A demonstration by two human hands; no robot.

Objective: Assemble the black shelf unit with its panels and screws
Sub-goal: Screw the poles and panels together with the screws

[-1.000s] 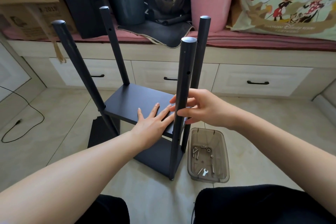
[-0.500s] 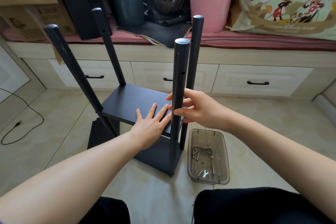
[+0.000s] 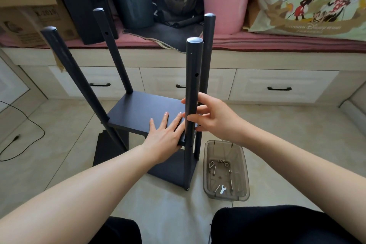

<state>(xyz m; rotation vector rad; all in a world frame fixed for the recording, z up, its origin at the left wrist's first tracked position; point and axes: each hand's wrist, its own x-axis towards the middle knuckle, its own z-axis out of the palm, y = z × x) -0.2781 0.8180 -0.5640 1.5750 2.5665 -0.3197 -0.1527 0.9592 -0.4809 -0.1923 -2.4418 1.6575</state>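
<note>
Here, left hand (image 3: 165, 134) presses panel (image 3: 142, 113) — right hand (image 3: 213, 119) grips post (image 3: 193, 85).

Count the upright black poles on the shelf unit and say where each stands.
4: near-left pole, far-left pole, far-right pole, and near-right pole, gripped by the right hand. None seems hidden.

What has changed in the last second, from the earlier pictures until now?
Very little. The left hand still rests flat on the middle shelf panel, and the right hand still grips the near right post. The whole view drifts slightly, which looks like head motion. The tray with screws stays on the floor.
</note>
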